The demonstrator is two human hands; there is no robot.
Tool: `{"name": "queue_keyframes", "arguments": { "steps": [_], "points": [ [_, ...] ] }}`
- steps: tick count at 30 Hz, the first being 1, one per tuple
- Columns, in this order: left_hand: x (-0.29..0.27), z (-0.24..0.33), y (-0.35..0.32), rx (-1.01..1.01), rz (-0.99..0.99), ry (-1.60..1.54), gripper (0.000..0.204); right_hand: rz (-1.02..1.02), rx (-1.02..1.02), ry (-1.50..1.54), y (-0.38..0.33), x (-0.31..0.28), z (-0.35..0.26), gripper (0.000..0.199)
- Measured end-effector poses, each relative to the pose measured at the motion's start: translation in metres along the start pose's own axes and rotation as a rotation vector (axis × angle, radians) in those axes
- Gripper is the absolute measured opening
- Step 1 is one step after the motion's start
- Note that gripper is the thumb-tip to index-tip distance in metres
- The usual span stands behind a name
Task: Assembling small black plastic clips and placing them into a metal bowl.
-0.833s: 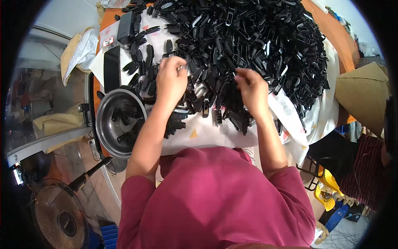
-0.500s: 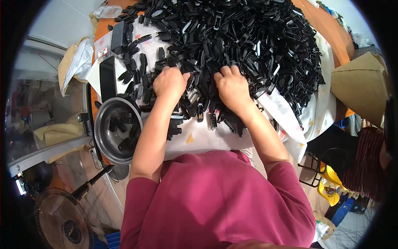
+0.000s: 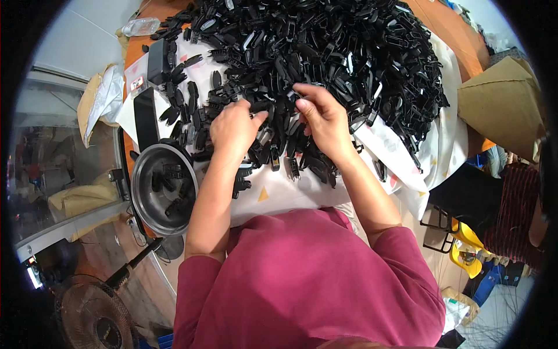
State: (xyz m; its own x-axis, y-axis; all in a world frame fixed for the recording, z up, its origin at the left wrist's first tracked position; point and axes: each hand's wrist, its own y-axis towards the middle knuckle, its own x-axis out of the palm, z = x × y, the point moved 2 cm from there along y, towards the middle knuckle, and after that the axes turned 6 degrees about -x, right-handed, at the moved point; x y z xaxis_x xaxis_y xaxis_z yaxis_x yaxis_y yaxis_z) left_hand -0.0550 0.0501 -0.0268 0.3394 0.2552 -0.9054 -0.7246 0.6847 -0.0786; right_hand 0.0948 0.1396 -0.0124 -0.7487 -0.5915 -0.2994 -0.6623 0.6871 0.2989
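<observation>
A large heap of small, slim black plastic pieces [image 3: 325, 41], clip-like in shape, covers the far middle and right of the table. At its near left part my left hand [image 3: 232, 129] has its fingers curled over a dark piece, the thumb on the right side; the fingertips are partly hidden. To the right, my right hand [image 3: 328, 121] is turned thumb side up, with thumb and index finger closing on a small dark piece [image 3: 292, 95]. More loose pieces lie between and below both hands.
Left of my left arm stands a metal bowl [image 3: 137, 192] with several black pieces inside. Beyond it lie a black phone [image 3: 146, 119], a dark grey box [image 3: 156, 61] and a clear plastic bottle [image 3: 140, 27]. A fan [image 3: 96, 311] stands at lower left, a brown paper bag [image 3: 501, 107] at right.
My right hand has drawn back from the heap and turned thumb upward, the index finger stretching left. My left hand has shifted slightly nearer to me, staying over the pieces.
</observation>
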Motion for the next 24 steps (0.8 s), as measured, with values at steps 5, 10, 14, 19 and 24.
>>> {"name": "queue_keyframes", "arguments": {
  "steps": [5, 10, 14, 19, 24],
  "points": [
    [0.009, 0.006, 0.011, 0.039, -0.112, 0.149, 0.037, 0.133, 0.421, 0.729, -0.009, -0.004, 0.006, 0.021],
    [0.012, 0.003, 0.017, 0.021, -0.185, 0.023, 0.031, 0.045, 0.523, 0.823, -0.016, -0.010, 0.007, 0.023],
    [0.008, 0.002, 0.008, 0.073, -0.077, -0.145, 0.024, 0.008, 0.546, 0.739, -0.018, -0.005, 0.000, 0.026],
    [-0.018, 0.010, -0.024, 0.245, -0.198, -0.630, 0.022, 0.056, 0.116, 0.393, -0.014, -0.006, -0.011, 0.026],
    [-0.025, 0.016, -0.037, 0.282, -0.345, -1.306, 0.029, 0.035, 0.186, 0.632, -0.021, 0.009, -0.032, 0.029]
  ]
}}
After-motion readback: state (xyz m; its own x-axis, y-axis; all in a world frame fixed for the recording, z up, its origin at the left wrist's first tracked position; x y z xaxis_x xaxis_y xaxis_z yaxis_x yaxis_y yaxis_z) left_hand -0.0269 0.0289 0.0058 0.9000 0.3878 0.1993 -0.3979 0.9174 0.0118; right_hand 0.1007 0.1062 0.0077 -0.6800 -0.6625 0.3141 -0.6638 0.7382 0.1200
